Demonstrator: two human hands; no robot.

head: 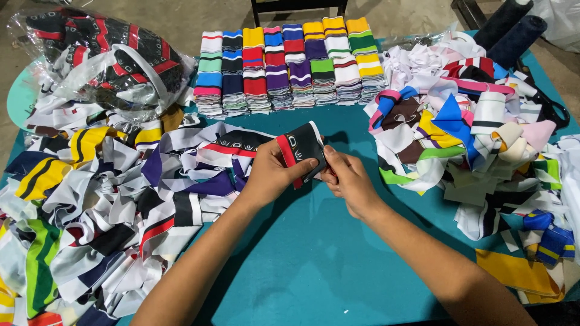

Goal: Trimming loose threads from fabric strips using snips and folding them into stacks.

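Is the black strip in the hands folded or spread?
Folded: the black strip is doubled over, pinched between left hand and right hand above the table.

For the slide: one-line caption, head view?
Both hands, left hand and right hand, fold black red-striped fabric band over teal table.

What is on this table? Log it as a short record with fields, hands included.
surface: teal table
left hand: fingers grip a black fabric piece with a red and white stripe
right hand: pinches the same piece's lower edge
left side: loose fabric strips, bagged fabric
far edge: folded striped stacks in rows
right side: mixed fabric heap, two dark rolls
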